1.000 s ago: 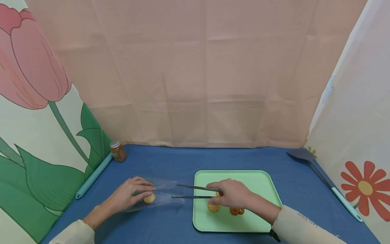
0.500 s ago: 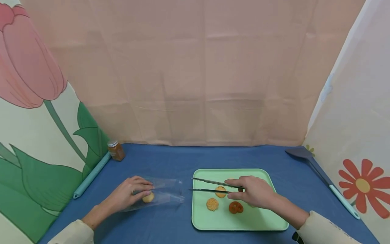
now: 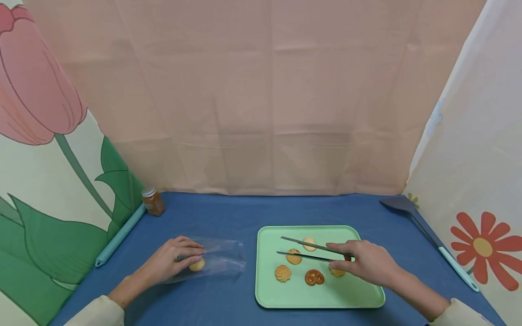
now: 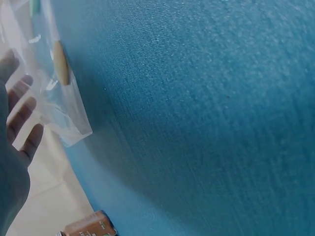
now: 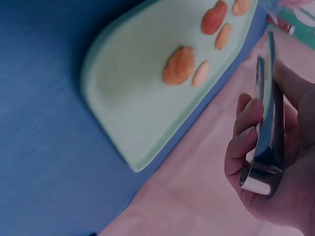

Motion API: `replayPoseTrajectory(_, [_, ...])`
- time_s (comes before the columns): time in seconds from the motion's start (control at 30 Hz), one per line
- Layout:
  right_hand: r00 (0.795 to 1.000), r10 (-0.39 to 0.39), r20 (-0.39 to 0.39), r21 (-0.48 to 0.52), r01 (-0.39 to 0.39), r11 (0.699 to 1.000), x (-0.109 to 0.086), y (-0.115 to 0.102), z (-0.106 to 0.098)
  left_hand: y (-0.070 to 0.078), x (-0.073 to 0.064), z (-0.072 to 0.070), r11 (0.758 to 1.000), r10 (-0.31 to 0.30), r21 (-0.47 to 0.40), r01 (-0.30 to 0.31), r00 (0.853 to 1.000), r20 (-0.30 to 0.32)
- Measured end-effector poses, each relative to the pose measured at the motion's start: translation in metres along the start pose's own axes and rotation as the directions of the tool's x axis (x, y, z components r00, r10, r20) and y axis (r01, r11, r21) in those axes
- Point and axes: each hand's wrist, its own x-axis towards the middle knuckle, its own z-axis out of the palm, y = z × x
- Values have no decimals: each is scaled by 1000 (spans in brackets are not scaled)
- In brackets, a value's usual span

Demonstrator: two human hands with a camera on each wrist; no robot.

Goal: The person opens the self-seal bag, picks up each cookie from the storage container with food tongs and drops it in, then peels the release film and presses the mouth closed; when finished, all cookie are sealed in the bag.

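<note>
My left hand (image 3: 177, 258) holds a clear plastic bag (image 3: 224, 256) lying on its side, its mouth toward the tray. Inside the bag, near the thumb, is a round pale cookie (image 3: 197, 265). My right hand (image 3: 364, 261) grips metal tongs (image 5: 268, 142), whose arms stand apart over the green tray (image 3: 267, 296) with nothing between their tips. On the tray lie a swirl cookie (image 3: 283, 273), a pretzel (image 3: 314, 277), a dotted round cookie (image 3: 294, 258) and a plain round cookie (image 3: 309, 244). Another cookie (image 3: 337, 272) is partly hidden under the right hand.
A jar with a silver lid (image 3: 153, 202) stands at the back left, by a teal roll (image 3: 120, 235) along the left wall. A dark spatula with a pale teal handle (image 3: 430, 242) lies along the right wall. Blue cloth (image 3: 228, 213) covers the table.
My right hand has drawn the tongs rightward, away from the bag's mouth and over the tray, uncovering cookies. My left hand stays at the bag.
</note>
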Motion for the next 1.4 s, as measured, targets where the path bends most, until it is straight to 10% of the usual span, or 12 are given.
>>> replayPoseTrajectory(1.4, [990,59,128,103,-73,992,-11,44,10,3,0,1,1000,-12,6,12,1000,11])
